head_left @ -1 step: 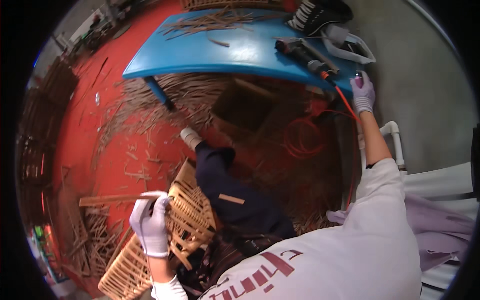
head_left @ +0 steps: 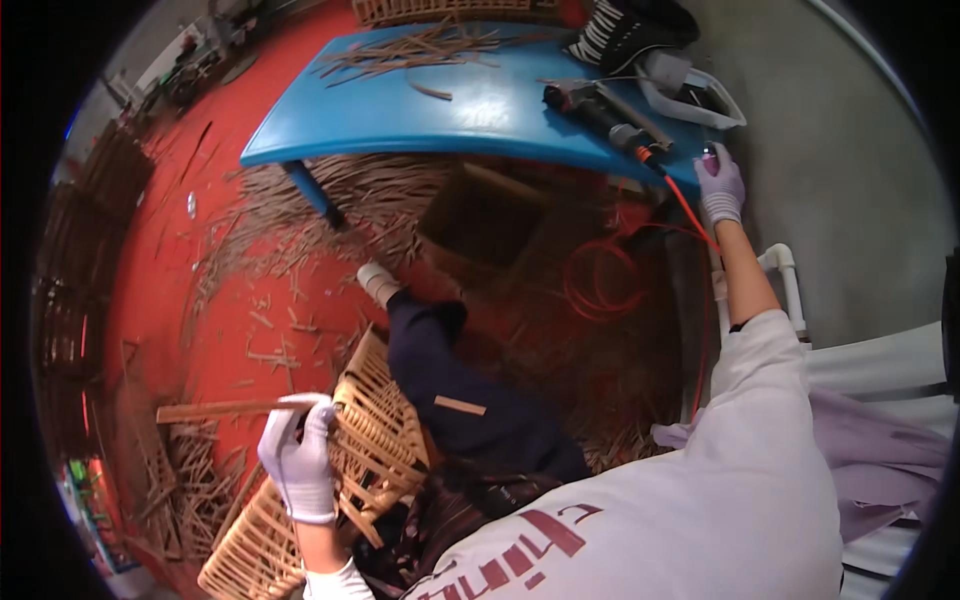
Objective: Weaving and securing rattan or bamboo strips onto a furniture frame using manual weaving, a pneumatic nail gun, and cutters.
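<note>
My left hand [head_left: 300, 460], in a white knit glove, is closed around one end of a flat brown wooden strip [head_left: 225, 411], which sticks out to the left. Beside and under that hand, a light woven rattan piece [head_left: 375, 425] with slatted sides leans against my leg. My right arm reaches far out to the table's right corner. There my gloved right hand [head_left: 722, 190] is closed on a small purple-handled tool [head_left: 709, 160] with a shiny metal end; its kind is too small to make out. A short pale strip [head_left: 460, 405] lies on my dark trouser leg.
The blue table [head_left: 400, 115] carries a pile of thin strips [head_left: 420, 48], a black power tool [head_left: 605, 115] with an orange hose [head_left: 688, 205], a white tray [head_left: 725, 115] and a black-and-white bag [head_left: 635, 35]. A box [head_left: 480, 215] and scattered strips are on the red floor [head_left: 240, 345].
The whole view has shifted very slightly. Both hands keep the same hold and place.
</note>
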Available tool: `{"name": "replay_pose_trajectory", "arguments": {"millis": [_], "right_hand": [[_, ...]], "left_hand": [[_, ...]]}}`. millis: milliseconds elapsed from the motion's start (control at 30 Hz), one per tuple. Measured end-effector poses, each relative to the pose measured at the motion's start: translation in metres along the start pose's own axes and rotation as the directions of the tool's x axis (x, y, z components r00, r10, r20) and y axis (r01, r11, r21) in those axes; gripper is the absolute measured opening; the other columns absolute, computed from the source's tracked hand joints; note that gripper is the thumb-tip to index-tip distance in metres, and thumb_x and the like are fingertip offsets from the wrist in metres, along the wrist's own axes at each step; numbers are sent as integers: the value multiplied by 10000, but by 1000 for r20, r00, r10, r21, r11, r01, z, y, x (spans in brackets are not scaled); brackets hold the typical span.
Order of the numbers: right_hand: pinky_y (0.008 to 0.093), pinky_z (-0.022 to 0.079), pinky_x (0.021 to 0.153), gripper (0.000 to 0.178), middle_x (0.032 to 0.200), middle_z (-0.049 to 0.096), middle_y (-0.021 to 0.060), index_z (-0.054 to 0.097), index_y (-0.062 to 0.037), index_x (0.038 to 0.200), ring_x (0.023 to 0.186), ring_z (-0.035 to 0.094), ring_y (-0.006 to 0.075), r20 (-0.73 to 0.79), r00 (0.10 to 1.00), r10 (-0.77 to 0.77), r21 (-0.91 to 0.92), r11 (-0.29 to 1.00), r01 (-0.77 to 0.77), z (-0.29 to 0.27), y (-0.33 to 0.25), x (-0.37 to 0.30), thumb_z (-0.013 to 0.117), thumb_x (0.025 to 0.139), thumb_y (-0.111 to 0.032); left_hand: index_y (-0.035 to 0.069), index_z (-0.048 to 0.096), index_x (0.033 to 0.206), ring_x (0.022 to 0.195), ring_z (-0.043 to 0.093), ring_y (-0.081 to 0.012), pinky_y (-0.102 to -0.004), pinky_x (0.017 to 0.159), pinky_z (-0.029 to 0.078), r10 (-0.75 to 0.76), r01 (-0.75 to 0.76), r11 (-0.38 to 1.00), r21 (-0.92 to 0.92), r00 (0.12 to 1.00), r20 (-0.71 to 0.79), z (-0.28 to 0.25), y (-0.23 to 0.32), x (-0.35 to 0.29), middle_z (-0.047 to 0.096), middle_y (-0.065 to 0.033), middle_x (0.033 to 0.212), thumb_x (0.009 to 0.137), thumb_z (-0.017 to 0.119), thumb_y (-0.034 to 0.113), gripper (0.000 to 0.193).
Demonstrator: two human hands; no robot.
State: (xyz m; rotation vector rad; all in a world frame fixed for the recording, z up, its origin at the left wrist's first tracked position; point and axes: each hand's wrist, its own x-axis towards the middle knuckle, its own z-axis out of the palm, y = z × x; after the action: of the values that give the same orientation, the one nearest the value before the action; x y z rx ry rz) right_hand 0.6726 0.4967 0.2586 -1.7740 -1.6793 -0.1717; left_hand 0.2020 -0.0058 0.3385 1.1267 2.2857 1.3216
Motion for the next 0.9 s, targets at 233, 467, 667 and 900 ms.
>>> {"name": "replay_pose_trajectory", "arguments": {"millis": [233,467,667,900], "right_hand": [[536,484,975,703,1349,594,94,501,-299,1423,1208,596,352,224,974,45,-510,857,78,15,-20,51,653,829,-643],[332,474,1007,352,1287,665,153,630,-10,1302,1181,640,237,186,780,-598,498,741,450,-4,-127,-39,625,990,-173],[353,529,830,249,1027,687,148,679,0,1147,919,671,261,80,478,-875,816,332,473,-56,-246,-200,665,899,24],[357,531,866,338,1107,663,169,638,4,1226,980,663,291,166,382,-909,947,255,197,-130,-319,-302,688,930,-152]], "left_hand": [[-16,690,890,734,642,-128,-264,689,504,14,-13,999,38,1000,-17,0,1,2,688,-62,800,854,665,-45,52],[71,763,854,693,644,-239,-342,645,503,282,-263,910,319,959,-13,3,10,16,674,-77,788,844,739,150,83],[67,688,778,725,657,-302,-410,661,519,386,-341,872,351,920,-67,4,2,18,652,-92,782,815,748,257,203],[77,688,783,684,629,-302,-401,635,487,425,-375,870,320,899,-102,-6,3,13,645,-82,763,834,742,271,208]]}}
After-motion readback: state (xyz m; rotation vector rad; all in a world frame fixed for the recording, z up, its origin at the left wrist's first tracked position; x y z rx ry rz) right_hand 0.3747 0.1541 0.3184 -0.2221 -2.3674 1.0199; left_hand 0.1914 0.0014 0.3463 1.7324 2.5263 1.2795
